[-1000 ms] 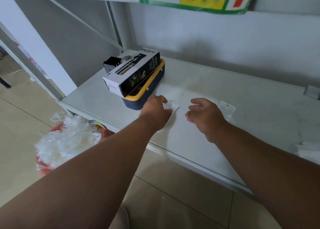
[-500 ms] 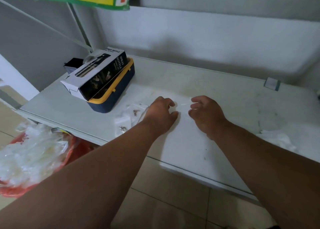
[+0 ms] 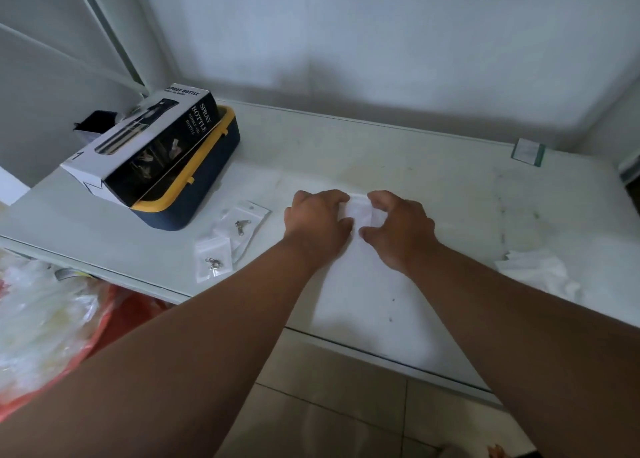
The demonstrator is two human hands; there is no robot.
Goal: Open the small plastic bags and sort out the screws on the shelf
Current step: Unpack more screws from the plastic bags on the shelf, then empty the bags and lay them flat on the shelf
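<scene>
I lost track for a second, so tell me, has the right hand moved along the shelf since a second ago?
Cannot tell. The camera itself swung, but against the spray bottle box the right hand keeps about the same spacing, now gripping a small bag with the left hand.

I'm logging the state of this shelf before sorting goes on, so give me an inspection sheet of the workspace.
Surface: pale shelf, stained, a few dark specks near the front edge.
Job's things: small clear bag held between both hands; two bags with metal parts lying to the left.
Clutter: spray bottle box on a blue and yellow case; crumpled white plastic at right.
Grippers: left hand and right hand grip the bag.
Cables: nothing seen.
Surroundings: red bin of plastic waste below, tiled floor.
</scene>
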